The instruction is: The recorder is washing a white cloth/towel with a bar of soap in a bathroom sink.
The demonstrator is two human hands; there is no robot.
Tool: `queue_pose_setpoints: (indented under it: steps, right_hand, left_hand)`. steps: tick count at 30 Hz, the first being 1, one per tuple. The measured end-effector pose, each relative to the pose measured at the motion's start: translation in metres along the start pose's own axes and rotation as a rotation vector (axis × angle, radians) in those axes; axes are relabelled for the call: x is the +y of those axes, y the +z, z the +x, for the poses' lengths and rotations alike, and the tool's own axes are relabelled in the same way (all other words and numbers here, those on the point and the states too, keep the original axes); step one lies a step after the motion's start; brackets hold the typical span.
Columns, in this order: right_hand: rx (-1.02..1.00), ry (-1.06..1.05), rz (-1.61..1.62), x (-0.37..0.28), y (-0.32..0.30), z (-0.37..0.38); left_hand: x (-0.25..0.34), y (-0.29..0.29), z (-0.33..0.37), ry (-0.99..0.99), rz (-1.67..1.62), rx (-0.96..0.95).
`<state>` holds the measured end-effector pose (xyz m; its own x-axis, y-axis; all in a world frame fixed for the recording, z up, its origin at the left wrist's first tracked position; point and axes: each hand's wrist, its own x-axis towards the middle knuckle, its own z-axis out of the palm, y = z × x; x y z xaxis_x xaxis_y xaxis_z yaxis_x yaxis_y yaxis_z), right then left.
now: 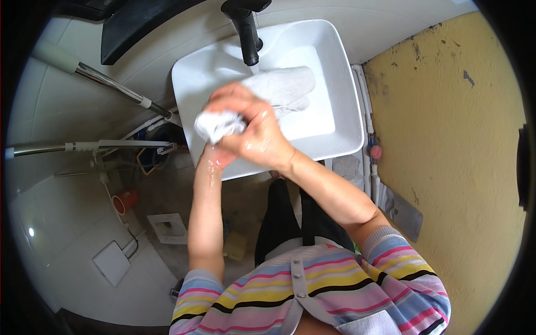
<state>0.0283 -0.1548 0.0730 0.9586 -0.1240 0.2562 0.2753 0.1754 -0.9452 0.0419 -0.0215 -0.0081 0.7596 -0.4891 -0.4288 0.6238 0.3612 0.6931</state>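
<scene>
Both hands are together over the near left part of a white washbasin (349,120). My right hand (259,131) is closed around a bunched white wet cloth (215,127), its fingers slightly blurred. Below it, my left hand (222,158) is mostly covered by the right, and its fingers are hidden. Beyond the hands, a light grey-white cloth (287,86) lies folded in the basin; whether it joins the bunched piece I cannot tell. Water runs onto it from a black faucet (248,42). Both wrists glisten with water.
A yellow wall (446,128) with peeling paint stands close on the right, with white pipes (365,125) beside the basin. Metal poles (111,86) slant in from the left. Lower down are a red bucket (125,201) and a white square floor fixture (167,228).
</scene>
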Motion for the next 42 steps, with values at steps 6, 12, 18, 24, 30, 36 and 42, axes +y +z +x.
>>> queue_pose_setpoints:
  steps: [6, 12, 18, 24, 30, 36, 42]
  right_hand:
    - [-0.477, 0.004, -0.285, 0.007, -0.031, -0.060]
    - [0.071, 0.253, -0.705, 0.019, -0.135, -0.055]
    - [-0.057, 0.168, -0.828, 0.021, -0.066, -0.034]
    - [0.061, 0.263, -0.824, 0.085, -0.057, 0.021]
    - [-0.001, 0.240, -0.855, 0.084, -0.040, 0.033]
    - [-0.642, -0.568, -1.011, 0.060, -0.019, -0.011]
    - [-0.607, -0.264, -0.700, 0.042, -0.053, -0.021]
  left_hand:
    - [0.006, 0.023, 0.030, -0.312, -0.396, -0.037]
    - [-0.006, 0.024, 0.056, 0.031, -0.510, 0.230]
    - [0.007, 0.048, 0.051, 0.129, -0.306, 0.226]
    - [0.039, 0.058, 0.029, 0.044, 0.137, 0.141]
    - [0.009, 0.002, 0.022, -0.033, 0.102, 0.485]
    - [-0.029, -0.043, 0.054, -0.240, -0.771, -0.086]
    - [-0.053, -0.025, 0.074, -0.183, -0.813, -0.119]
